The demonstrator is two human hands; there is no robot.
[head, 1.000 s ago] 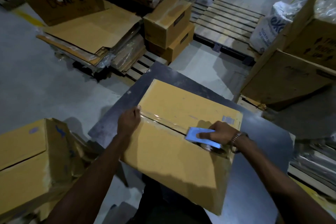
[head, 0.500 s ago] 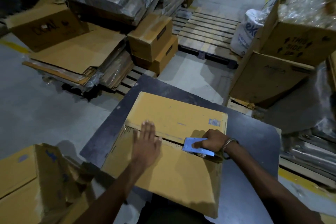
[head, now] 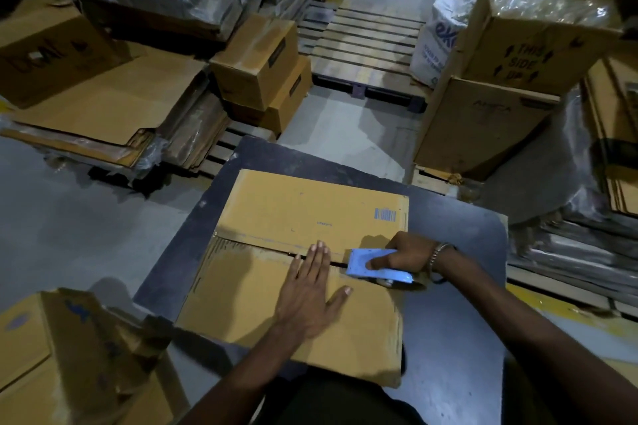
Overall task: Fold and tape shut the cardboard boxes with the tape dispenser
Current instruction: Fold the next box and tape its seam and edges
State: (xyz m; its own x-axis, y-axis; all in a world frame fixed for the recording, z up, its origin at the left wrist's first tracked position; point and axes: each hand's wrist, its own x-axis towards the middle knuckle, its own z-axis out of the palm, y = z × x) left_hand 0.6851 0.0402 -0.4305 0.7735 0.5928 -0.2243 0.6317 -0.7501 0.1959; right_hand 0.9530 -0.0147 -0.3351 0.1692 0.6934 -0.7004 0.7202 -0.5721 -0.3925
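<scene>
- Left hand (head: 308,290): fingers straight, flat on near flap of brown cardboard box (head: 300,286), on dark table (head: 459,328).
- Right hand (head: 409,252): curled around light-blue tape dispenser (head: 374,262), set at the centre seam's right end.
- Beyond: wooden slatted pallet (head: 362,41).

I see a tan box (head: 303,214) with a blue barcode (head: 385,215), a pale blue dispenser (head: 371,265), and a dark table (head: 459,321).
</scene>
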